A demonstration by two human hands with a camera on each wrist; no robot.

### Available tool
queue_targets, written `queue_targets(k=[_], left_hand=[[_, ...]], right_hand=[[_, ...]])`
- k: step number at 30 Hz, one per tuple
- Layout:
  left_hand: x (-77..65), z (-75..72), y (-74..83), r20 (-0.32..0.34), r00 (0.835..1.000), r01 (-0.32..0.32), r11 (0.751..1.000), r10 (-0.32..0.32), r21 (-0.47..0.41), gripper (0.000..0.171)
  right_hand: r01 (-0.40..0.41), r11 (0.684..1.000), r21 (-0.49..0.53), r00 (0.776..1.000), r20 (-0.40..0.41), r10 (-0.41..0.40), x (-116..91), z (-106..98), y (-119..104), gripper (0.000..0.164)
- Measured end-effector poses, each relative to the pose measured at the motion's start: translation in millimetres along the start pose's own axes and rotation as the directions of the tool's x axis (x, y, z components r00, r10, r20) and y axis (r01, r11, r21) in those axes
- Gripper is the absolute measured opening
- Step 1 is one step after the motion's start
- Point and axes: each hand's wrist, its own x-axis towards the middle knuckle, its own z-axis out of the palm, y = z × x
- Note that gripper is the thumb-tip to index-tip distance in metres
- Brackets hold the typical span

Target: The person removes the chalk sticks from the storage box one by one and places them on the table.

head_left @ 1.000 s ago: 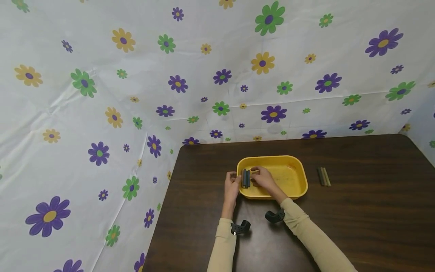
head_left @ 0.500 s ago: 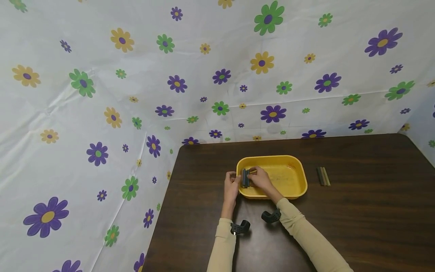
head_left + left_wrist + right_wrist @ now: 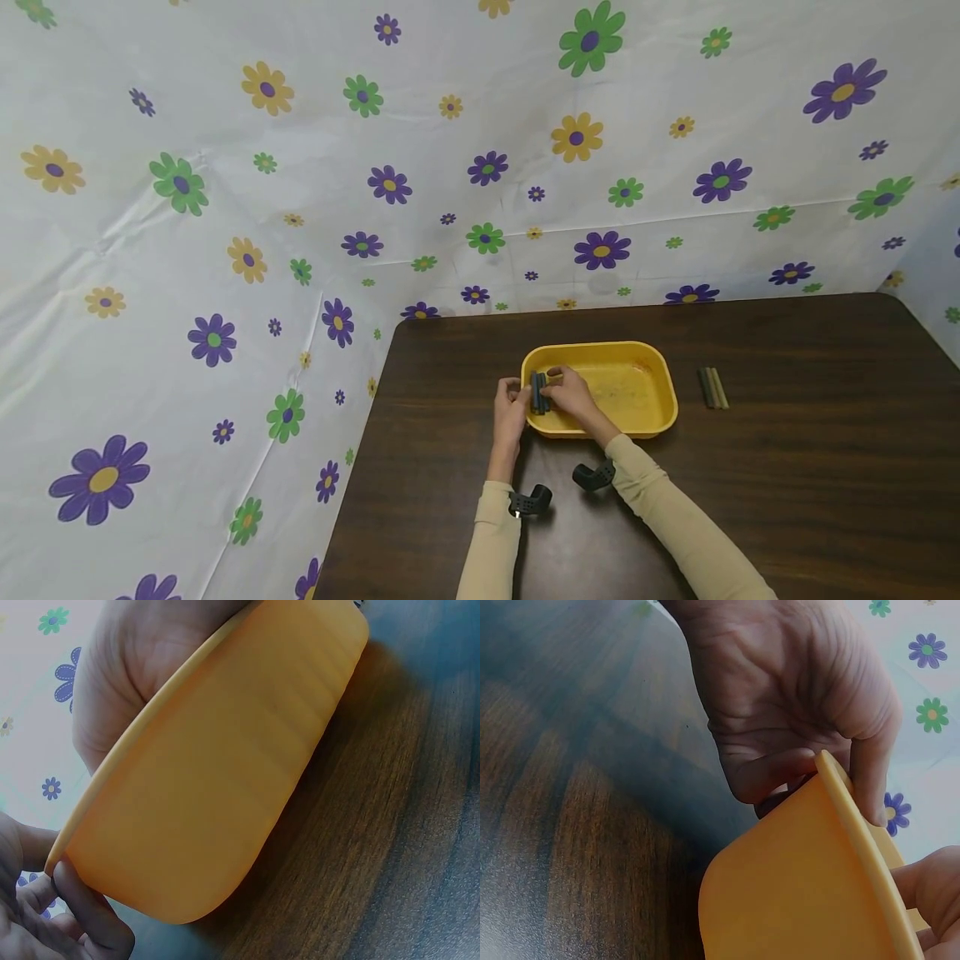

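Observation:
In the head view a yellow plastic tub (image 3: 633, 392) stands on the table. My left hand (image 3: 511, 412) grips its left rim; in the right wrist view that hand (image 3: 787, 682) has the thumb inside and fingers under the rim. Several dark sticks (image 3: 535, 396) lie side by side inside, against the left end. My right hand (image 3: 576, 397) reaches over the tub's near wall, its bent fingertips right at the sticks. In the left wrist view the tub's wall (image 3: 187, 802) hides those fingertips; I cannot tell whether they pinch a stick.
Three more sticks (image 3: 714, 388), one dark and two tan, lie on the dark wooden table (image 3: 810, 433) right of the tub. A white flowered sheet (image 3: 450, 167) hangs behind the table and along its left side. Black wrist cameras (image 3: 531, 501) sit on both wrists.
My right hand has moved a little to the left inside the tub, and the dark sticks have shifted left with it. The left hand stays on the rim.

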Motion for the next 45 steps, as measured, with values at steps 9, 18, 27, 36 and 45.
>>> queue_targets(k=[9,18,27,36,45], left_hand=[[-0.8,-1.2,0.4,0.005,1.0,0.001,1.0,-0.001,0.01,0.025],[-1.4,-1.1,0.5,0.015,1.0,-0.004,1.0,0.004,-0.001,0.025],[-2.8,-1.3,0.9,0.015,1.0,-0.002,1.0,0.002,0.007,0.026],[-1.9,-1.1,3.3,0.016,1.0,0.013,1.0,-0.013,0.003,0.026],[-2.3,-1.6,1.3,0.017,1.0,0.002,1.0,-0.002,0.011,0.027]], right_hand=[[0.038,0.998,-0.047,0.999,0.015,-0.037,2.5,2.8,2.5,0.051],[0.044,0.997,-0.066,0.999,0.03,-0.042,1.5,4.4,0.1,0.053],[0.058,0.997,-0.055,0.998,0.034,-0.057,-0.8,3.8,0.3,0.052],[0.043,0.999,-0.012,0.999,0.026,-0.042,-1.9,2.1,-1.3,0.054],[0.015,1.0,-0.011,1.0,0.027,-0.015,-1.8,-0.1,-1.9,0.051]])
